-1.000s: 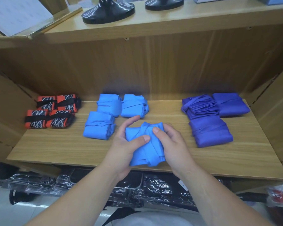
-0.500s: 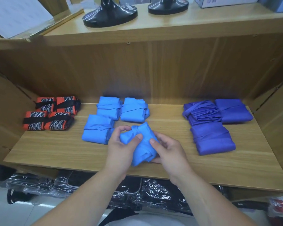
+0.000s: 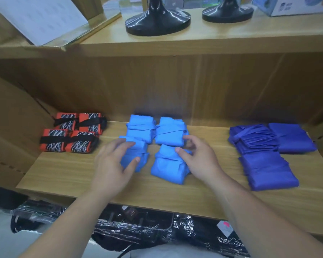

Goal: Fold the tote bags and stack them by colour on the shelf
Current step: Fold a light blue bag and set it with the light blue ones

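Four folded light blue tote bags lie in a two-by-two block mid-shelf. My left hand point(image 3: 112, 164) cups the front-left light blue bag point(image 3: 136, 155), fingers over its top and thumb against its front. My right hand point(image 3: 199, 159) holds the front-right light blue bag point(image 3: 166, 168), thumb on top and curled fingers at its rear right corner. Behind them lie the rear-left light blue bag point(image 3: 141, 125) and the rear-right light blue bag point(image 3: 171, 131). Orange-and-black patterned bags point(image 3: 71, 135) sit at the left. Three dark blue bags point(image 3: 265, 149) lie at the right.
The wooden shelf point(image 3: 175, 194) has side walls at left and right and a low board overhead. On the upper board stand two black round bases point(image 3: 158, 21) and a box. Black goods wrapped in plastic point(image 3: 134, 228) sit below the shelf's front edge.
The blue bag both hands held has been set down as the front-right one. My left hand moved left onto the front-left bag; my right hand stays on the placed bag.
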